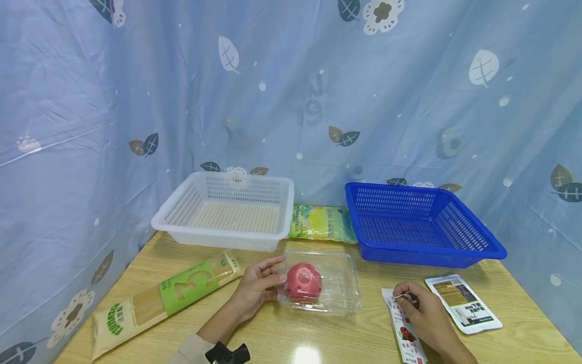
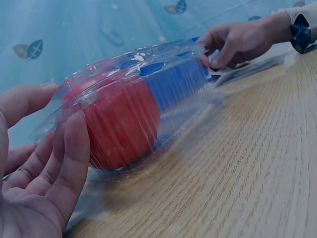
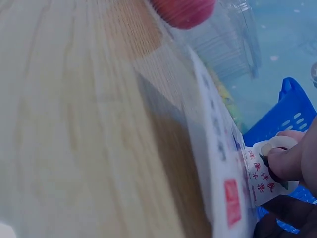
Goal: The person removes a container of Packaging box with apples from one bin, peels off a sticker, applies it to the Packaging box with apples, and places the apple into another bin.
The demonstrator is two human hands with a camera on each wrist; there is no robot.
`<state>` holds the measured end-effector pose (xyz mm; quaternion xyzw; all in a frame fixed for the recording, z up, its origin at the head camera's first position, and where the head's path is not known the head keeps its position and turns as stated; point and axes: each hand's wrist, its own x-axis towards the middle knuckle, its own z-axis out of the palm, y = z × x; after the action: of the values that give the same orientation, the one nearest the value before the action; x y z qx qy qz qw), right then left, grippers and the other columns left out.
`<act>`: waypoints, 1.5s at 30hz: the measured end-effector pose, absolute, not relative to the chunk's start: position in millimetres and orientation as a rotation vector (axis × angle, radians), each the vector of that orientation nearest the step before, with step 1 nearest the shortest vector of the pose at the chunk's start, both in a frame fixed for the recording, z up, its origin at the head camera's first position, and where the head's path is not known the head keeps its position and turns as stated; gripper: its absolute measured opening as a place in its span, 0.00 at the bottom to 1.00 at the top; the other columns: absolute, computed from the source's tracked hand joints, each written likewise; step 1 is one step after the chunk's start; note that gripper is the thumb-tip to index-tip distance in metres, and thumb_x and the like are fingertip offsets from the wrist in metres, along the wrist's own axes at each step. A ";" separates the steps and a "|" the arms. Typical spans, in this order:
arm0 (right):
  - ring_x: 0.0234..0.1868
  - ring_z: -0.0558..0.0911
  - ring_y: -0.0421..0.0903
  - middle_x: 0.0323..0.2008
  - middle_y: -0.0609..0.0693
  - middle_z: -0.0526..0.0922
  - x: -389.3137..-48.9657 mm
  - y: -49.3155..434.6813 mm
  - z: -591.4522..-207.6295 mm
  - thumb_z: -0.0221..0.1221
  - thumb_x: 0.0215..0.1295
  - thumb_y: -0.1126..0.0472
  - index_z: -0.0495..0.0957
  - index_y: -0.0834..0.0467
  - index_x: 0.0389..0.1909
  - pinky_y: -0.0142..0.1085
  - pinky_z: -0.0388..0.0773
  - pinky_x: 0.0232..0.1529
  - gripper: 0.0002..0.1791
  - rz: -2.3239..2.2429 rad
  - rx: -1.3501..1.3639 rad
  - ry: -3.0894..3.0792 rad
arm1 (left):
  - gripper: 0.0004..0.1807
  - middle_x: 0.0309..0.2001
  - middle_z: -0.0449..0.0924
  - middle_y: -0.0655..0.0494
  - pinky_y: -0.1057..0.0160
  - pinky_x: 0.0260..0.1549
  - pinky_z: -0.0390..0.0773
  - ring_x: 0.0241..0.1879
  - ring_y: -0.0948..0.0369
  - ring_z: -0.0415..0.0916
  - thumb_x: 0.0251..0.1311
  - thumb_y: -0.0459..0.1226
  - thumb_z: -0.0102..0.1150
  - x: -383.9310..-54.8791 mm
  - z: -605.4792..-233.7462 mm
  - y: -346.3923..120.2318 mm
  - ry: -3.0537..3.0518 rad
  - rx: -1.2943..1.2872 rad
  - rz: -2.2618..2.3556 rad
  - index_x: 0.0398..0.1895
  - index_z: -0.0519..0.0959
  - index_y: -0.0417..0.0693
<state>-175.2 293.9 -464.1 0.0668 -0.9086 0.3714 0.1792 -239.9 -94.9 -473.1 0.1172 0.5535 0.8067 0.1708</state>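
Pale wood-grain table (image 1: 354, 331), centre: clear plastic box (image 1: 337, 283), round red fruit (image 1: 303, 284) inside, left hand (image 1: 258, 285) gripping the box. White red-lettered label (image 3: 258, 173): right hand (image 1: 425, 314) pinching it. Black right-wrist device (image 2: 300, 33): left wrist view only. White perforated basket (image 1: 227, 238): head view only.

PASSAGE: bare desk (image 1: 354, 336) between clear container (image 1: 341, 283) and label strip (image 1: 411, 349) | REAR: white basket (image 1: 223, 238) and blue basket (image 1: 423, 256) bar the way, yellow packet (image 1: 323, 223) between them | LEFT: slanting noodle packet (image 1: 168, 298) | RIGHT: white pouch (image 1: 468, 304) just beside right hand (image 1: 423, 313)
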 end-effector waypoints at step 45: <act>0.41 0.79 0.37 0.40 0.48 0.82 -175.3 294.0 -427.1 0.52 0.74 0.71 0.68 0.54 0.35 0.31 0.75 0.34 0.10 1.063 0.435 -2.659 | 0.38 0.40 0.78 0.57 0.67 0.28 0.84 0.32 0.66 0.80 0.63 0.29 0.64 -238.3 -470.7 -94.2 1.563 0.326 2.312 0.74 0.60 0.32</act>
<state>-175.3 294.0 -427.1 0.1491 -0.9112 0.3642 0.1221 -238.3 -94.2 -470.7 0.1144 0.5485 0.8116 0.1653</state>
